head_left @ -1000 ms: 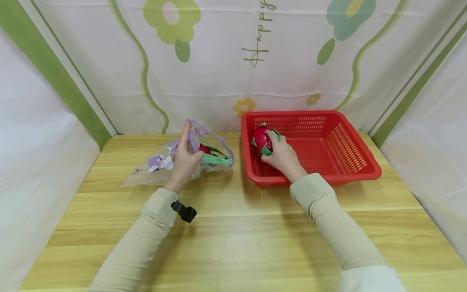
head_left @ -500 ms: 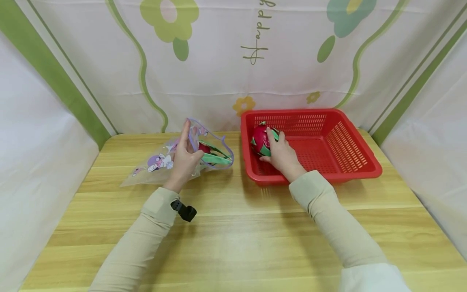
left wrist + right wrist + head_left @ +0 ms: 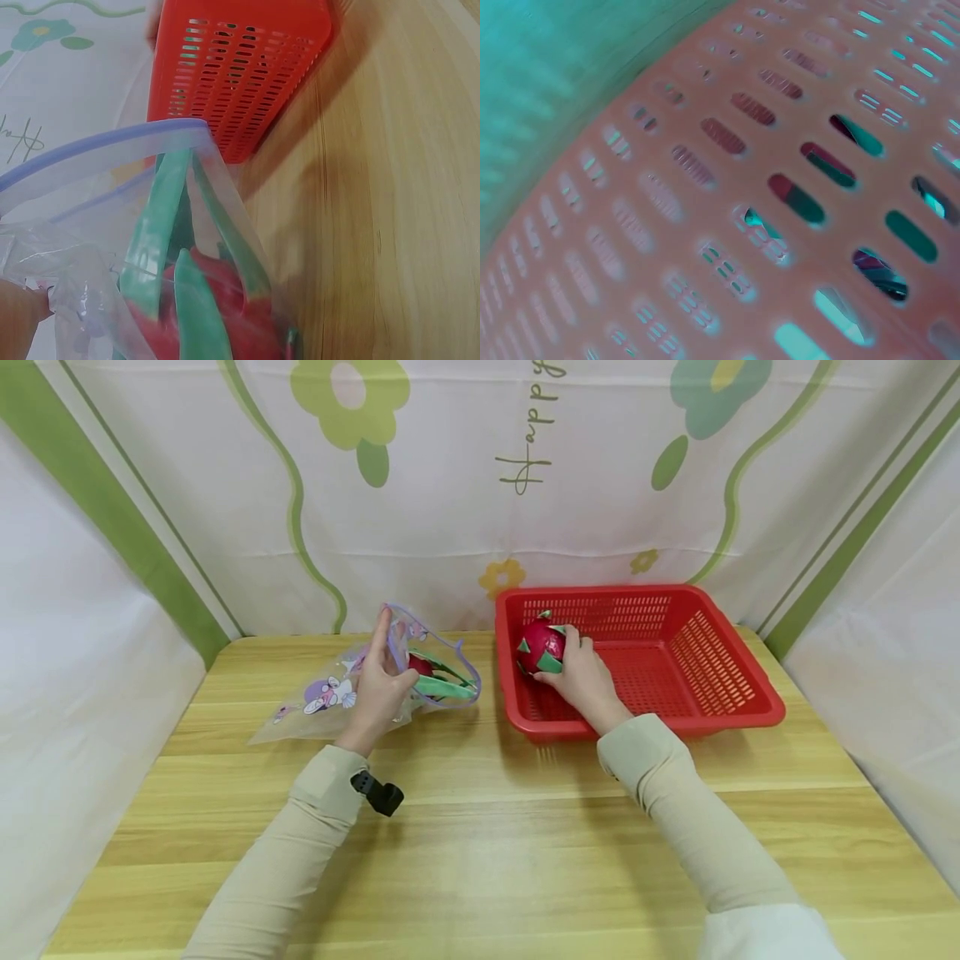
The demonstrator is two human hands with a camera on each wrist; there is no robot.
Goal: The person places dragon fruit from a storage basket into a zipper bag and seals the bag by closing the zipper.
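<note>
In the head view my left hand (image 3: 378, 689) holds the mouth of a clear zip bag (image 3: 330, 697) with purple trim and cartoon prints. The bag lies on its side, its mouth gaping to the right. Inside it sits a dragon fruit (image 3: 225, 315), red with long green leaves. My right hand (image 3: 587, 681) reaches into the red basket (image 3: 720, 723) and grips another dragon fruit (image 3: 542, 647) at its left end, fingers on the fruit's right side and thumb below. Up close, the right wrist view shows the slotted basket wall (image 3: 832, 240), with bits of green behind the slots.
Bag and basket stand side by side at the back of the wooden table (image 3: 480, 852). A white flowered cloth (image 3: 450, 527) hangs right behind them. A black strap (image 3: 378, 793) is on the left sleeve.
My right fingers have slid from the top of the dragon fruit to its right side, and more of its red skin shows. The left hand and bag stay put.
</note>
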